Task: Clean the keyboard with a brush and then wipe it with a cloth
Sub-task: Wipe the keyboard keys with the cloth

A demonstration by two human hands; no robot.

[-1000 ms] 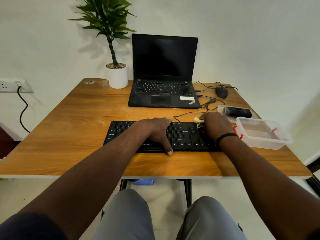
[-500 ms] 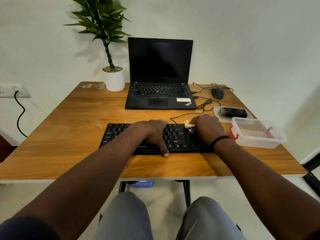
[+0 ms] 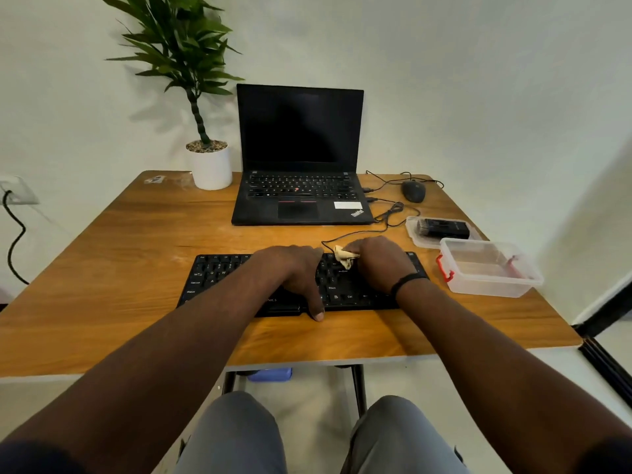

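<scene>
A black keyboard (image 3: 219, 275) lies near the front of the wooden table (image 3: 119, 254). My left hand (image 3: 294, 271) rests flat on its middle keys, with the thumb over the front edge. My right hand (image 3: 379, 261) grips a small crumpled beige cloth (image 3: 343, 254) and presses it on the keys right of centre. Only a corner of the cloth shows past the fingers. A black brush (image 3: 443, 229) lies on a clear lid at the right.
An open black laptop (image 3: 301, 159) stands behind the keyboard, with a potted plant (image 3: 208, 165) to its left. A mouse (image 3: 413, 190) and cables lie at the back right. A clear plastic box (image 3: 489, 268) with red clips sits right of the keyboard.
My right hand has slid the cloth leftward along the keys, towards my left hand. My left hand has stayed on the keyboard. The camera has tilted a little.
</scene>
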